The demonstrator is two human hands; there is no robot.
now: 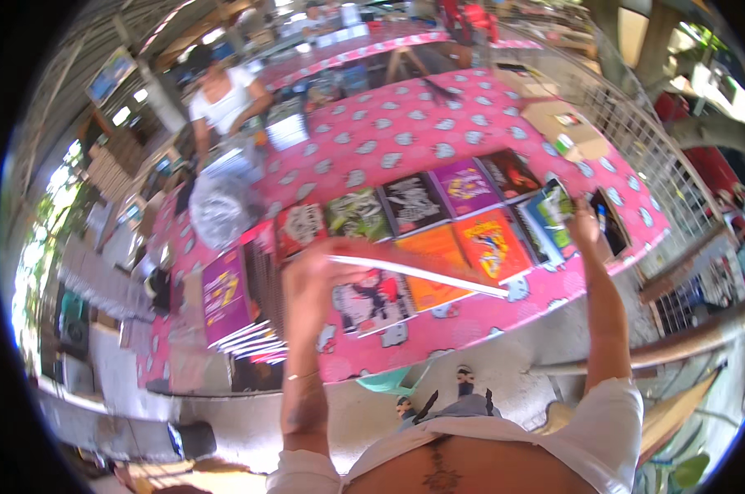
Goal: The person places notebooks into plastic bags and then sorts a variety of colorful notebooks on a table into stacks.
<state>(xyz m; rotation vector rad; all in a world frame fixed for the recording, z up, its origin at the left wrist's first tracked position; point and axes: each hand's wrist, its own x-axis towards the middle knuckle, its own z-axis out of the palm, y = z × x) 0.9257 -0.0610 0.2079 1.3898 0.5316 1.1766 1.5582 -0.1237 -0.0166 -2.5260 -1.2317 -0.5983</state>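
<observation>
My left hand (307, 276), blurred, is closed on the end of a thin notebook (422, 276). That notebook is tilted nearly edge-on, so its white page edge shows as a long strip above the table. At the right, my right hand (585, 224) is closed at the edge of a green and blue notebook (557, 211) that lies over others. Between my hands are rows of notebooks, among them an orange one (494, 244), a purple one (463, 186), a black one (411, 202) and a red one (301, 228).
A fanned stack of purple notebooks (226, 298) stands at the table's left. The pink patterned tablecloth (405, 123) has a clear plastic bag (222, 206) near its left edge. A dark open box (611, 222) sits right. Another person (224, 99) stands at the far left.
</observation>
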